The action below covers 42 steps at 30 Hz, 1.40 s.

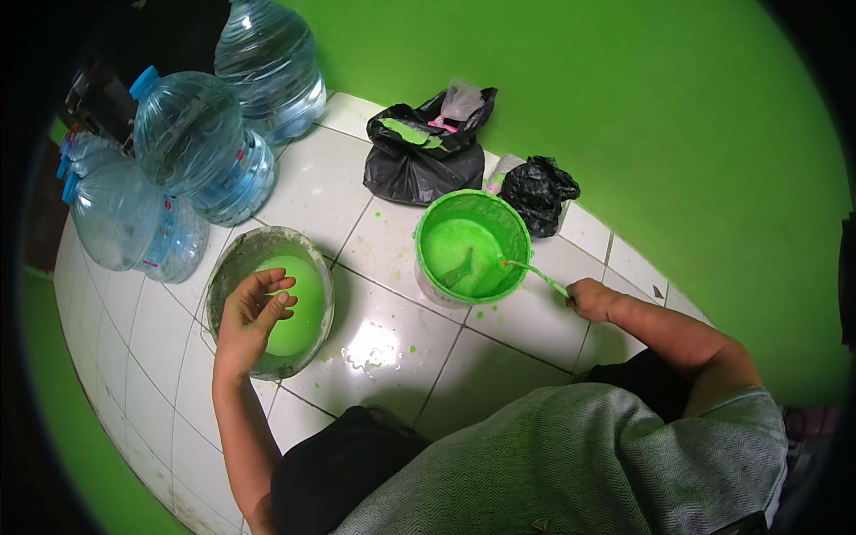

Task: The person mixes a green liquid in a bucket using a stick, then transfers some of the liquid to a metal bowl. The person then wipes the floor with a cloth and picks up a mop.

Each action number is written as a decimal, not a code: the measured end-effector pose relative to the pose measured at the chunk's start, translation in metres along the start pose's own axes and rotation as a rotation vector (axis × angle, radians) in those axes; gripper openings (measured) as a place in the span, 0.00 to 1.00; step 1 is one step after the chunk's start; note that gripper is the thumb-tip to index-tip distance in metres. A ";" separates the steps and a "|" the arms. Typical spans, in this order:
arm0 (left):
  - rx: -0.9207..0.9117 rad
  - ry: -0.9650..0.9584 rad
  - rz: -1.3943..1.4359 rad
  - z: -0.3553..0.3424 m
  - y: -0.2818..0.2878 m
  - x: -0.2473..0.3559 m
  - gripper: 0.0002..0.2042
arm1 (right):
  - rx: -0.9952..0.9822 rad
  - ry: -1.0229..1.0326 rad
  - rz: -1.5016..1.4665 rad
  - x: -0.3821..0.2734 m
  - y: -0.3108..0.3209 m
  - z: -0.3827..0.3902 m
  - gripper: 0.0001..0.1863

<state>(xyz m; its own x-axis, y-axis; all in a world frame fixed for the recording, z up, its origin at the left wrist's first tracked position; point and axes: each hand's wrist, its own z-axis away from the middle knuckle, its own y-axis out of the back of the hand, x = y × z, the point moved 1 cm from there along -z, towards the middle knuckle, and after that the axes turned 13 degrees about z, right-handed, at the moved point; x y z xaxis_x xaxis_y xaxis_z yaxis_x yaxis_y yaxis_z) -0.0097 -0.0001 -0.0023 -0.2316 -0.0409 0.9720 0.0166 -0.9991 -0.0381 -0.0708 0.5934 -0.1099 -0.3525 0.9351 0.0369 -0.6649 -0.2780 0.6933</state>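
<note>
My right hand [588, 300] is closed around the end of a thin green-smeared stick [539, 275]. The stick slants over the rim of a green bucket [512, 214], and what its far end looks like I cannot make out. Bright green liquid [464, 250] lies inside the bucket, with a darker patch on its surface. Over a grey, stained basin [218, 276] I hold my left hand [252, 316], empty, its fingers loosely bent and apart. Paler green liquid [308, 308] fills part of that basin.
Large clear water bottles with blue caps, one of them [192, 134] upright, stand at the far left. Black plastic bags [423, 169] rest against the green wall [624, 107]. Green drops and a wet shine mark the white tile floor [392, 312].
</note>
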 end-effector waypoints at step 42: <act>0.011 0.034 0.003 0.006 -0.006 -0.018 0.19 | 0.054 0.487 0.325 -0.199 0.119 -0.092 0.19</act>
<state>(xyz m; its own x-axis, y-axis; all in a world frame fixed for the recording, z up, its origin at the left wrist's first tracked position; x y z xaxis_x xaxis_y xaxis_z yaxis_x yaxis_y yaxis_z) 0.0001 0.0062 -0.0178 -0.2644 -0.0443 0.9634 0.0280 -0.9989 -0.0383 -0.1407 0.3538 -0.1011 -0.8028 0.5918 -0.0724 -0.4422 -0.5096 0.7381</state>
